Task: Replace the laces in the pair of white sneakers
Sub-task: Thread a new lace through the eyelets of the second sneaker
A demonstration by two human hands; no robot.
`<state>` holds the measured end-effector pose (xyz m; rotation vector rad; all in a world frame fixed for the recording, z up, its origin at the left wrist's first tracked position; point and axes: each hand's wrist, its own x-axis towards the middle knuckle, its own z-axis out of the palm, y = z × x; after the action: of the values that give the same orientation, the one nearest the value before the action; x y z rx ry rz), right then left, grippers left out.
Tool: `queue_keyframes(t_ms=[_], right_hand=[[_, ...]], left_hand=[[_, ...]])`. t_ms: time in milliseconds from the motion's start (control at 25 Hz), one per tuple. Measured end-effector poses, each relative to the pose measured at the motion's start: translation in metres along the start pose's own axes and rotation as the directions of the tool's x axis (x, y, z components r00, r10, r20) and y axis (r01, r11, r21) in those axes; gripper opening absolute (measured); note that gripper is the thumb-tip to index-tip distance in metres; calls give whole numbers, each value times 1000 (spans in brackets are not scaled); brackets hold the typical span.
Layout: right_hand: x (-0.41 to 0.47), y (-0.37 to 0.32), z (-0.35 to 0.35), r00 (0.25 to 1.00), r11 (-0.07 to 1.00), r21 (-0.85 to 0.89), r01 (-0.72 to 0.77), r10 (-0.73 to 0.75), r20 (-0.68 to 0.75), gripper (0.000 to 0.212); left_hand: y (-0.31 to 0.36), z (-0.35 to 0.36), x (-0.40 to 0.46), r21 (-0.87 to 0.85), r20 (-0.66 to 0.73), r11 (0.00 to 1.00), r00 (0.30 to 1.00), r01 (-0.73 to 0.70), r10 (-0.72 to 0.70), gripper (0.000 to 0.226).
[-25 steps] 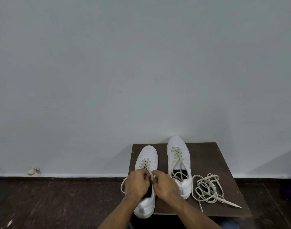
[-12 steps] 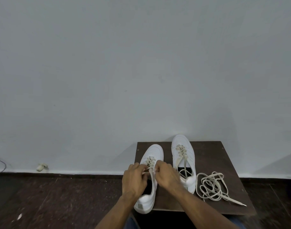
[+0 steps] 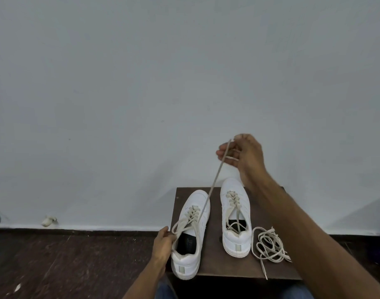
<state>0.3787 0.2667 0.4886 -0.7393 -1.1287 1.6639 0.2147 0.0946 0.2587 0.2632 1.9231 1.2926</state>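
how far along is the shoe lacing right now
Done: the right sneaker is laced up its eyelets, ends loose and untied. A loose pile of laces lies beside it on the small table.

In hand: the right hand pulls one lace taut up from the left sneaker, while the left hand steadies its collar.

Left: finish the upper eyelets on that sneaker, then tie both.

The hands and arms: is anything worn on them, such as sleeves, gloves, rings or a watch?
Nothing shows. The left hand and right hand are bare, without gloves or visible rings, and both forearms are uncovered to the picture's edge, with no sleeve, watch or band.
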Motion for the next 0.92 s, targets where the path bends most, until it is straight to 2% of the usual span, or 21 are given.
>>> queue_keyframes(t_ms=[160, 200, 280, 360, 440, 480, 560, 680, 800, 920], right_hand=[[0, -52, 9, 996, 978, 188, 92, -90, -24, 18], [-1, -64, 10, 993, 973, 201, 116, -115, -16, 18], [-1, -81, 15, 987, 974, 159, 160, -162, 3, 17], [-3, -86, 17, 982, 981, 55, 188, -189, 13, 14], [-8, -81, 19, 984, 984, -27, 175, -175, 21, 11], [-12, -77, 22, 987, 986, -49, 157, -156, 35, 10], [-23, -68, 32, 991, 994, -49, 99, -94, 98, 14], [-42, -60, 57, 957, 999, 10, -37, 32, 288, 19], [-61, -61, 80, 886, 993, 41, -113, 82, 456, 16], [-66, -63, 90, 866, 1000, 21, -23, 10, 500, 16]], left_hand=[[-11, -7, 9, 82, 71, 997, 997, -1, -5, 23], [-14, -8, 9, 116, 82, 993, 997, -18, 9, 19], [-16, -11, 4, 288, 122, 952, 990, -99, 66, 18], [-6, -19, -7, 541, 208, 812, 970, -219, 122, 24], [21, -27, -22, 654, 305, 665, 930, -360, 204, 29], [40, -29, -30, 625, 341, 657, 905, -421, 255, 28], [81, -29, -50, 420, 352, 766, 865, -487, 357, 21], [131, -15, -79, 147, 334, 837, 823, -527, 460, 22], [151, 4, -107, 54, 402, 828, 771, -558, 494, 21], [151, 18, -121, 99, 469, 770, 712, -631, 523, 11]])
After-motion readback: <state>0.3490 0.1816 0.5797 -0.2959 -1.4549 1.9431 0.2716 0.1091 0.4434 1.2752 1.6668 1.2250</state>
